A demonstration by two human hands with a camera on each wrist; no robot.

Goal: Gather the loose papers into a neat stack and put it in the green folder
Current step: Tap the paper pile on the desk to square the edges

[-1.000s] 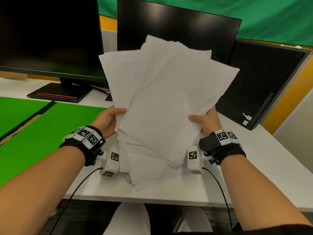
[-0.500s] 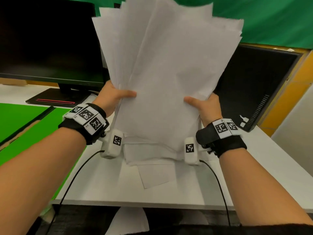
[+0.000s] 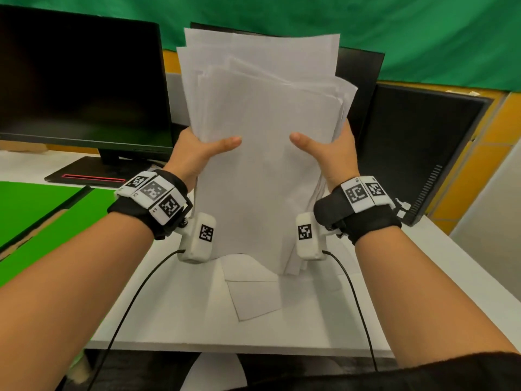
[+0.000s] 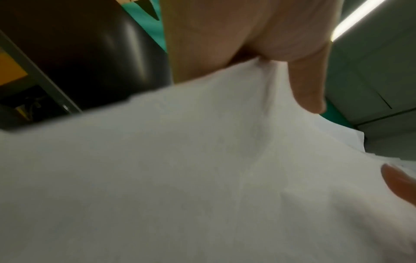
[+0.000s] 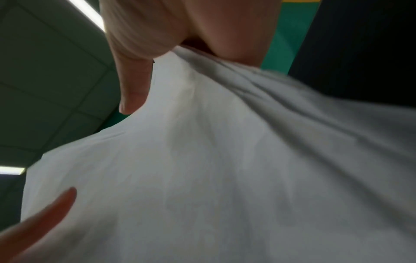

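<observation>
A stack of white papers (image 3: 262, 131) stands upright on its lower edge on the white desk (image 3: 174, 314), its top edges still uneven. My left hand (image 3: 205, 148) grips its left side and my right hand (image 3: 324, 148) its right side, thumbs in front and fingers hidden behind. Both wrist views are filled by the papers (image 4: 191, 178) (image 5: 225, 178), with the left hand (image 4: 247, 44) and the right hand (image 5: 180, 35) clamping the sheets' edge. One loose sheet (image 3: 253, 297) lies flat on the desk below the stack. The green folder (image 3: 48, 221) lies open at the left.
A black monitor (image 3: 81, 80) on its stand is at the back left, and a second one (image 3: 358, 88) is behind the papers. A dark panel (image 3: 417, 153) leans at the right. Wrist-camera cables (image 3: 135, 294) trail over the desk's front edge.
The fanned papers have been turned upright and squeezed into a narrower stack. Both hands moved closer together. One sheet stayed on the desk below.
</observation>
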